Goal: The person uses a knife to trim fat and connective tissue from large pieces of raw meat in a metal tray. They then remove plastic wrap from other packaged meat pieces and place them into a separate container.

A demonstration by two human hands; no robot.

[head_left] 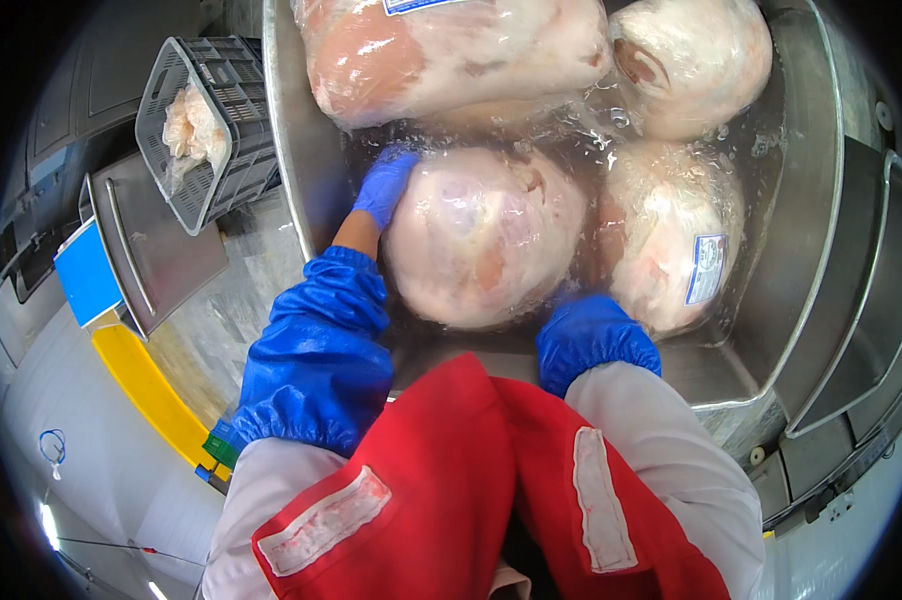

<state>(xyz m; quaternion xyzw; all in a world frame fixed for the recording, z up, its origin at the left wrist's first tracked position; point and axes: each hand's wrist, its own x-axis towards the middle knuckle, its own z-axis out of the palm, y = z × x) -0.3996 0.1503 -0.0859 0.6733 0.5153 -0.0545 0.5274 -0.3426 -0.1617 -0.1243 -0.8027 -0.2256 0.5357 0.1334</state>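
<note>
A large, round piece of pale pink meat [486,240], apparently wrapped in clear plastic film, lies in water in a metal tub [796,250]. Against its left side rests my left hand [386,187] in a blue-purple glove, its fingers curving round the upper left edge and partly hidden. The blue cuff of my right sleeve [599,340] reaches down to the lower right of the same piece; the hand beyond is hidden by cuff, water and meat. To the right sits a film-wrapped piece of meat [666,235] bearing a white and blue label [706,270].
At the tub's far side lie a long wrapped piece of meat [461,55] and another rounded one [691,65]. Left of the tub stands a grey plastic crate [241,120] with crumpled clear film [193,130] inside. Metal cabinets with bar handles [861,300] flank the right.
</note>
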